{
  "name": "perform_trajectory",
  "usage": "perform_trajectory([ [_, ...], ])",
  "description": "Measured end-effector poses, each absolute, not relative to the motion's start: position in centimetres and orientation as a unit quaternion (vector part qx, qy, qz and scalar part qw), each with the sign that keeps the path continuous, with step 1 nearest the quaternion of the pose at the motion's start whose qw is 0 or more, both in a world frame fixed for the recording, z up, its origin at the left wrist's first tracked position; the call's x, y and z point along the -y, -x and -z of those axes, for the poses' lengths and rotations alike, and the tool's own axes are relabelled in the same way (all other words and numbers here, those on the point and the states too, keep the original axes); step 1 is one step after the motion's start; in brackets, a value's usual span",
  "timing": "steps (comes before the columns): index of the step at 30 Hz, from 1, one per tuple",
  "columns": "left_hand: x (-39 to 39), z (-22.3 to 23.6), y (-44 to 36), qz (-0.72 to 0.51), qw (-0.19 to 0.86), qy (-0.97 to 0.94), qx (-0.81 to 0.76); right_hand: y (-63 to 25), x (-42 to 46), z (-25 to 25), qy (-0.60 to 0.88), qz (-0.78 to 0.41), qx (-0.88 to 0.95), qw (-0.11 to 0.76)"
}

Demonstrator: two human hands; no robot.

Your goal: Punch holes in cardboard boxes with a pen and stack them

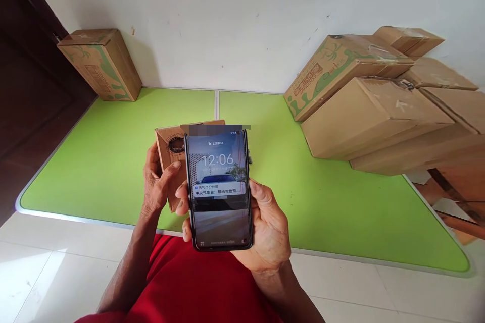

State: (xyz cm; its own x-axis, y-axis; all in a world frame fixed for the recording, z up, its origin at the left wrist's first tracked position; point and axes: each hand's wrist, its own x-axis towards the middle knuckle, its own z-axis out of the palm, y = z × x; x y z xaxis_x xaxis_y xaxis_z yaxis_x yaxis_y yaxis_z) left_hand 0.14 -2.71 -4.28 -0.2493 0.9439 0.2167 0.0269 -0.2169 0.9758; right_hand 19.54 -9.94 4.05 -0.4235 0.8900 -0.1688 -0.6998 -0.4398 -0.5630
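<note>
A smartphone point(220, 222) in a dark case faces me, its lit lock screen reading 12:06 above a notification. My right hand point(267, 227) is wrapped round the phone from behind, thumb at its right edge and fingertips at its left. Behind the phone, a small brown cardboard box point(165, 144) with a dark scribbled ring drawn on it is tilted over the table. My left hand point(157, 179) grips this box by its left side, with the thumb across the front. The phone hides most of the box's right part.
The green table point(94, 161) has a pale metal rim. A printed carton point(102, 68) stands at its back left. On the right, another printed carton point(326, 75) leans among several plain cardboard boxes point(371, 116). A white wall point(212, 25) rises behind, and a dark door point(30, 86) is at the left.
</note>
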Motion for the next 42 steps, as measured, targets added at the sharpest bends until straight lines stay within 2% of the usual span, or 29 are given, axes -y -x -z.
perform_trajectory([
  [3, 2.4, 4.1, 0.8, -0.623, 0.406, -0.437, -0.506, -20.4, 9.9, -3.4, 0.231, -0.817, 0.205, 0.487],
  [7, 2.1, 4.3, 2.5, -0.655, 0.375, -0.400, -0.519, -22.3, 8.9, -0.8, 0.270, -0.801, 0.199, 0.496],
  [14, 1.6, 4.9, 3.4, -0.686, 0.357, -0.359, -0.523, -25.9, 6.6, 6.1, 0.544, -0.673, 0.188, 0.465],
  [18, 1.8, 5.2, 2.6, -0.675, 0.369, -0.371, -0.521, -26.9, 6.1, 8.2, 0.601, -0.595, 0.245, 0.474],
  [21, 1.8, 5.2, 1.9, -0.662, 0.365, -0.402, -0.516, -27.8, 5.6, 9.0, 0.631, -0.533, 0.374, 0.420],
  [24, 1.2, 5.2, 1.3, -0.651, 0.344, -0.434, -0.520, -28.6, 4.9, 9.5, 0.689, -0.408, 0.495, 0.338],
  [28, -0.5, 5.2, 1.1, -0.643, 0.305, -0.477, -0.516, -29.0, 4.5, 9.6, 0.724, -0.277, 0.589, 0.231],
  [31, -1.8, 5.5, 1.0, -0.642, 0.247, -0.501, -0.525, -28.5, 4.5, 9.2, 0.728, -0.211, 0.623, 0.194],
  [34, -2.7, 6.0, 0.7, -0.638, 0.151, -0.511, -0.556, -26.2, 4.3, 7.7, 0.714, -0.183, 0.619, 0.270],
  [36, -2.9, 6.6, 0.2, -0.636, 0.079, -0.520, -0.565, -23.3, 3.9, 5.9, 0.649, -0.247, 0.625, 0.357],
  [38, -2.8, 7.4, -0.5, -0.629, 0.020, -0.535, -0.563, -19.8, 3.3, 4.1, 0.562, -0.343, 0.637, 0.400],
  [40, -2.3, 8.4, -1.5, -0.614, -0.008, -0.557, -0.558, -16.5, 2.5, 2.7, 0.494, -0.397, 0.648, 0.423],
  [42, -1.4, 9.4, -2.5, -0.599, -0.004, -0.589, -0.543, -14.4, 1.5, 2.1, 0.467, -0.402, 0.636, 0.465],
])
